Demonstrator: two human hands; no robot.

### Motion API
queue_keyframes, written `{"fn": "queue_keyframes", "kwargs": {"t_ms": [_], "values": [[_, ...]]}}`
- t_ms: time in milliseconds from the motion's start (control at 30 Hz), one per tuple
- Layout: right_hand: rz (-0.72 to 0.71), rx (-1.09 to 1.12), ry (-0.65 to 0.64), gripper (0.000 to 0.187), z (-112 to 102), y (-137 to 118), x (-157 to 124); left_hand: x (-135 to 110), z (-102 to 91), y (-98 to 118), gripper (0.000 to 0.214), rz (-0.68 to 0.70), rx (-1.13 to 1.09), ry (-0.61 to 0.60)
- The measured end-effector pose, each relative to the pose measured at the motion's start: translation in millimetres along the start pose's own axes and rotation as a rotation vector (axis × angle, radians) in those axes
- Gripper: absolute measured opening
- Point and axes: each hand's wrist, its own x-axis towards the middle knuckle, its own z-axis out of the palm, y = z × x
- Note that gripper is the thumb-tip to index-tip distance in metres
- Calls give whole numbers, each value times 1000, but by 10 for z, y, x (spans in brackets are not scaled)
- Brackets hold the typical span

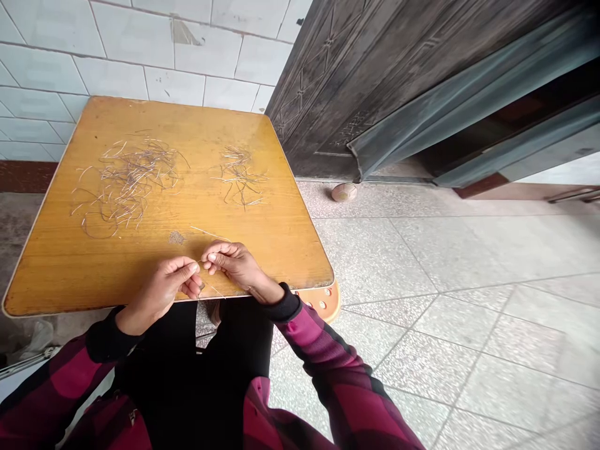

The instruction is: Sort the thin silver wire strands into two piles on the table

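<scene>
Just above the table's near edge, my left hand (165,285) is closed in a pinch, thumb against the fingers. Close beside it, my right hand (235,264) pinches too, and a thin wire (200,261) spans the small gap between both fingertips. A pale length of wire (209,234) shows beyond my right hand; whether it is the same piece I cannot tell. Another short end (218,292) sticks out below the hands. Farther back on the wooden table (201,131) lie a large tangled heap of thin wires (135,178) on the left and a smaller pile (241,175) on the right.
A small cluster of grey bits (176,237) lies on the table before my left hand. White wall tiles (126,31) rise behind. An orange stool (328,300) shows under the right corner. A roundish object (344,192) sits on the floor by the dark door (328,87).
</scene>
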Motion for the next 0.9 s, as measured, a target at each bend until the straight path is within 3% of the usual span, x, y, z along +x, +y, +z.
{"fn": "queue_keyframes", "kwargs": {"t_ms": [367,633,900], "values": [[74,83,26,30,-1,4,-38,-75,33,-36,38,9,-48,70],[109,137,132,35,-33,-35,-16,-63,39,-99,39,43,-52,190],[-1,-131,70,35,-189,-350,39,-23,41,-83,39,13,20,137]]}}
